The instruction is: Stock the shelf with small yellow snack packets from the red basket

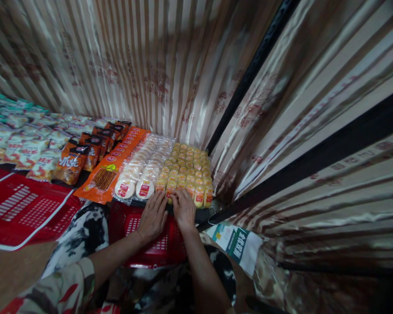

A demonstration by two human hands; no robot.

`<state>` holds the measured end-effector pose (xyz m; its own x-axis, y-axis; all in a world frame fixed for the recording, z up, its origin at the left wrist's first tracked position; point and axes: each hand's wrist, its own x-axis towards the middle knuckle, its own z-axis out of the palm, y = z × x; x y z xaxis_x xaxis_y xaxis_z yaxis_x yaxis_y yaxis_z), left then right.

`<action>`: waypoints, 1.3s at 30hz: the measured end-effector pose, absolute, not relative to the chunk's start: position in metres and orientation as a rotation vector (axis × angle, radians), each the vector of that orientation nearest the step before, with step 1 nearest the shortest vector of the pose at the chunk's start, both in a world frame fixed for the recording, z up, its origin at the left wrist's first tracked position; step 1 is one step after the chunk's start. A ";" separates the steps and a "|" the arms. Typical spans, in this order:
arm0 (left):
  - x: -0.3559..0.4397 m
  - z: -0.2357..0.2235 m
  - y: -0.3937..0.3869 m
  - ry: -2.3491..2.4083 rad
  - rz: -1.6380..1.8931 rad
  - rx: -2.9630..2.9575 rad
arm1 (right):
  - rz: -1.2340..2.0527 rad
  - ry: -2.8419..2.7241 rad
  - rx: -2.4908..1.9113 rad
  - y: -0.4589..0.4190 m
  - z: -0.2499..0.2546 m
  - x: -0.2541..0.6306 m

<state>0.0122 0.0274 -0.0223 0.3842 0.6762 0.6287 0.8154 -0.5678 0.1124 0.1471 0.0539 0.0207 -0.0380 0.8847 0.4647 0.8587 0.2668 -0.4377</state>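
Note:
Small yellow wrapped cakes (186,168) stand in tight rows at the right end of the shelf display. My left hand (153,216) reaches to their front left corner, its fingers stretched out against the front packs. My right hand (184,210) is beside it, fingers curled and pressed together on a front-row wrapped cake (169,196). The fingers partly cover that pack and its neighbours. Just left of the yellow rows lie clear-wrapped round white crackers (144,189) with red labels, in two rows.
Left of the crackers are orange snack bags (105,176), brown-orange bags (71,163) and pale bags (26,146). Red baskets (36,205) stand below the shelf. A striped curtain (144,56) hangs behind, with black poles (249,74) at right. A green-white printed package (237,244) lies low right.

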 end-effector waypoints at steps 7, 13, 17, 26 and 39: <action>0.021 -0.021 0.042 -1.396 -1.071 -2.379 | 0.094 -1.856 -1.482 0.054 0.022 0.154; 0.031 -0.019 0.048 -1.463 -1.153 -2.323 | -0.165 -1.725 -1.557 0.066 0.024 0.169; 0.037 -0.020 0.055 -1.478 -1.185 -2.272 | -0.156 -1.784 -1.629 0.071 0.018 0.169; 0.043 -0.020 0.065 -1.475 -1.217 -2.261 | -0.055 -1.829 -1.633 0.068 0.019 0.172; 0.043 -0.018 0.069 -1.492 -1.139 -2.286 | -0.023 -1.789 -1.578 0.070 0.012 0.171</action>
